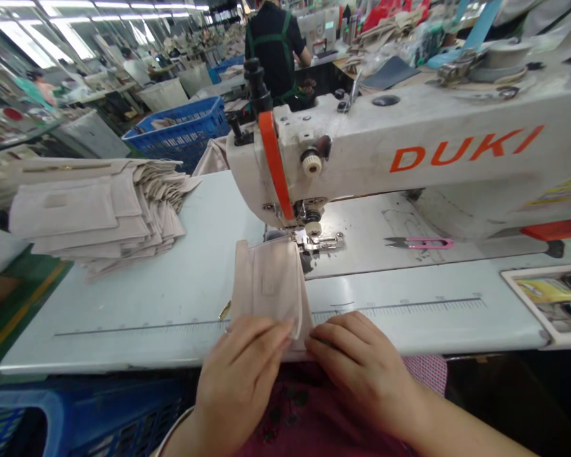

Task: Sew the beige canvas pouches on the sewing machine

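Observation:
A beige fabric piece (269, 282) lies on the sewing table (171, 298), its far end under the presser foot (316, 241) of a white sewing machine (409, 146). My left hand (240, 374) pinches the near edge of the fabric piece at the table's front edge, fingers pressed together. Beside it, my right hand (361, 365) rests with curled fingers on the fabric's near right corner.
A stack of beige fabric pieces (99, 212) sits at the table's left. Pink thread snips (421, 242) lie right of the needle. A tray with bobbins (552, 298) is at far right. Blue crates (181, 130) and a person in black (273, 47) stand behind.

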Tool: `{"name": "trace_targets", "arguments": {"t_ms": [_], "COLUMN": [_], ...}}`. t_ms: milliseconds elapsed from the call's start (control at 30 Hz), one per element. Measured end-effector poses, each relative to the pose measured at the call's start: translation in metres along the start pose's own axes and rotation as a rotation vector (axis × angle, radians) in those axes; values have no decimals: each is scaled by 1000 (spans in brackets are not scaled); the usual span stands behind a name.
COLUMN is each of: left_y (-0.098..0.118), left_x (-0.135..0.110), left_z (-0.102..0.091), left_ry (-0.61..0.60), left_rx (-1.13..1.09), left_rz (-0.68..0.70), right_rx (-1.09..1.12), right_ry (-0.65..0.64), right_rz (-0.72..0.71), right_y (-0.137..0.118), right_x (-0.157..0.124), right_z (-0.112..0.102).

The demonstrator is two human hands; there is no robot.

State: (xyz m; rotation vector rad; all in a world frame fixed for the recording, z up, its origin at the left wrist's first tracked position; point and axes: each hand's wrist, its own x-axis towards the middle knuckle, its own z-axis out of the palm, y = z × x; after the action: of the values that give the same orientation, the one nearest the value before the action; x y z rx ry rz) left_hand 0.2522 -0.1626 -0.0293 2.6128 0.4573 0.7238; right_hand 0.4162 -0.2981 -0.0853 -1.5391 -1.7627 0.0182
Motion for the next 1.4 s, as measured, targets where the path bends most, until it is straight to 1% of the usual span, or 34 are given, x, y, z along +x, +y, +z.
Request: {"name": "trace_targets", "arguments": {"t_ms": [33, 67, 100, 200, 367, 633, 800, 867, 1000, 1100, 1200, 1300, 1400], "left_y": [1, 0, -1, -4, -7, -8, -5, -5, -10, -12, -12, -9, -4], "left_x": [-3, -5, -8, -15, -18, -14, -14, -17, -20, -18, -15, -13, -8], "left_z": [3, 7, 11, 20, 24, 24, 23, 24, 29, 30, 30, 29, 25], "left_ry": [-35, -79, -126, -229, -279, -204, -118, -123, -207, -240, -219, -174, -173], "left_rx": [58, 108, 146, 186, 134, 63, 30, 48, 91, 105, 64, 23, -16], "left_rz": [96, 152, 181, 179, 152, 171, 151, 154, 198, 209, 216, 170, 113], "right_rx": [-7, -16, -24, -32, -21, -28, -33, -29, -32, -10, 23, 11, -22], "right_ry": [2, 4, 8, 17, 26, 83, 52, 48, 41, 29, 37, 67, 103], "right_rz": [9, 17, 21, 16, -1, -45, -34, -34, -26, -3, 49, 92, 24], "right_y": [0, -1, -1, -2, -2, 0, 1, 2, 1, 0, -1, -1, 0], "right_x": [-1, -1, -2, -6, -9, -12, -13, -13, -14, -14, -13, -11, -9], "right_z": [0, 0, 0, -1, -4, -10, -9, -8, -8, -9, -8, -4, 0]}}
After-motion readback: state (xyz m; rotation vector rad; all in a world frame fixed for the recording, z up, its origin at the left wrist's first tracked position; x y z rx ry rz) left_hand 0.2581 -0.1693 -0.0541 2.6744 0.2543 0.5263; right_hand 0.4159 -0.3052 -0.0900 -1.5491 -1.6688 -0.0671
